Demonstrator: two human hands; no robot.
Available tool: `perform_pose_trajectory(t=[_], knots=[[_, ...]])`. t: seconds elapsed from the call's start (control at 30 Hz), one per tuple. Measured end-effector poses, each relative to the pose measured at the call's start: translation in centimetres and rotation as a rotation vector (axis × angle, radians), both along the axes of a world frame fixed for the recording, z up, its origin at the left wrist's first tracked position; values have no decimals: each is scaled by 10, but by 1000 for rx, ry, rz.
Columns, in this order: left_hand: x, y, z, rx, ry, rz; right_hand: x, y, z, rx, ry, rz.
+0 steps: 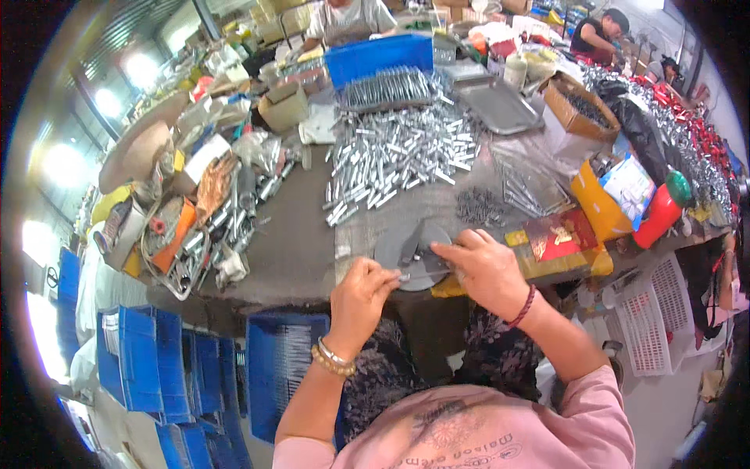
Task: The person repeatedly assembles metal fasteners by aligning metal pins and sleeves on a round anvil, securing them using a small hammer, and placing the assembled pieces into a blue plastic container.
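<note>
My left hand (361, 301) is closed in a pinch on a small silver metal piece (404, 277) at the near edge of a grey round disc (385, 252). A dark upright fixture (422, 237) stands on the disc. At the disc's right side my right hand (488, 272) has its thumb and index finger drawn together near the fixture; whatever they hold is too small to make out. Beyond the disc a wide heap of silver metal tubes (398, 152) covers the tabletop. A small pile of dark screw-like parts (478, 205) lies to the right of the disc.
A blue bin (379, 61) stands behind the heap, a metal tray (500, 105) beside it. Left lies clutter with an orange piece (173, 238). Right are a red packet (559, 236), yellow container (600, 199) and red bottle (662, 213). Blue crates (141, 356) sit below. Other people work beyond.
</note>
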State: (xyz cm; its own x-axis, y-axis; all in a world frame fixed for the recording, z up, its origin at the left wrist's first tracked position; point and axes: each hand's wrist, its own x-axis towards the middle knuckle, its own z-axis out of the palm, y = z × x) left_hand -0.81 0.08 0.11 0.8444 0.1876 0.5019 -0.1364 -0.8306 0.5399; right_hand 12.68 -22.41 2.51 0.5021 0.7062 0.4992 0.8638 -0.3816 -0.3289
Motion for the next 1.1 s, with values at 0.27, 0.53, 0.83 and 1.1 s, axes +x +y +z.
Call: perform_pose_trajectory(t=[0.27,0.53,0.83,1.1], knots=[[-6,-3,-5,-134,32,13,-44,2,2,-123,12,-46],[-5,-7,-6,-243,-56,5,-44,2,8,-75,556,51],[-27,-44,-21,-1065,133,47,-68,6,-12,63,1117,73],[-29,-40,-22,-1156,184,22,-88,13,-24,69,1064,45]])
